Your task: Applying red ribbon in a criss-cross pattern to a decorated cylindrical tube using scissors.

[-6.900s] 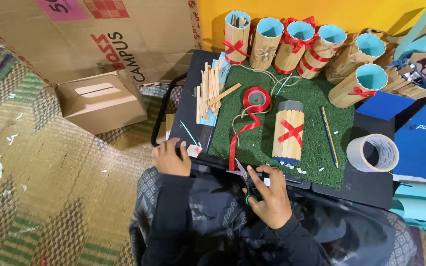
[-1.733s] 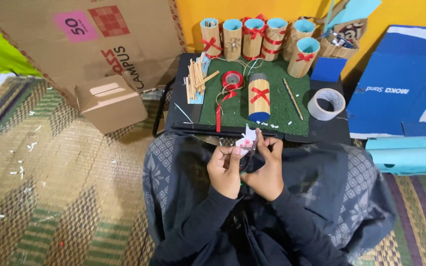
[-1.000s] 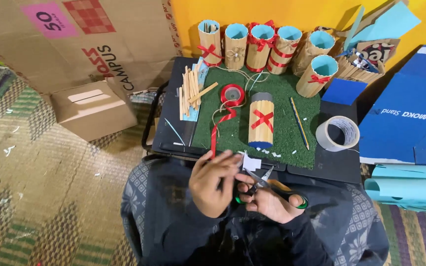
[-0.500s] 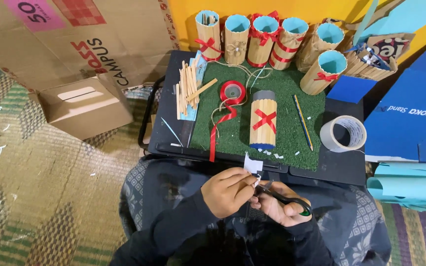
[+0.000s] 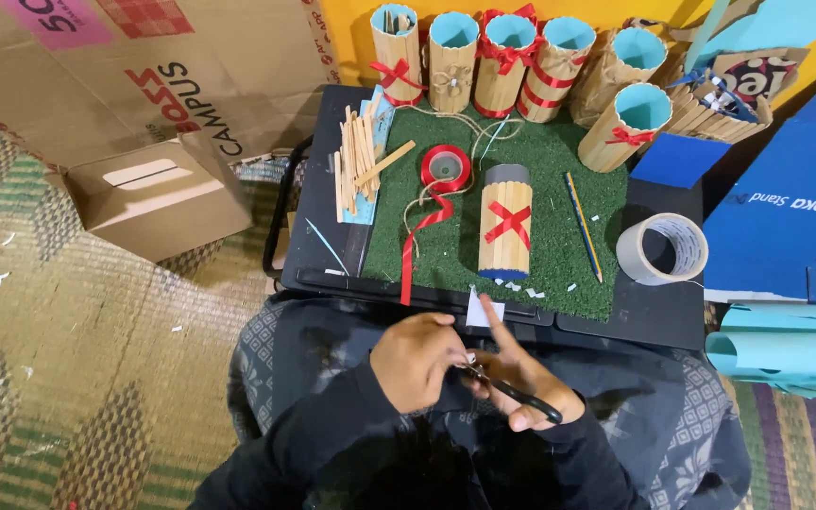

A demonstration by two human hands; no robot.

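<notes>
Scissors with black handles are in my right hand, fingers curled through and around the handles, index finger sticking out straight toward the far side. Blades point left toward my left hand, which is closed up in a loose pinch; I can't tell exactly what's between the fingertips, something tiny and pale where the two hands meet. A small white paper scrap shows just past my right index finger, right at the near edge of the black tray. Both hands are over my lap, just near of that tray.

On the tray there's a green turf mat. Lying on it is a stick-covered tube with a red ribbon cross, a red ribbon roll to its left with a tail trailing near, and a pencil to its right. Loose wooden sticks sit at the far-left corner, a tape roll on the right. A row of finished tubes with blue insides stands along the far edge. A cardboard box is off to the left on the woven mat.
</notes>
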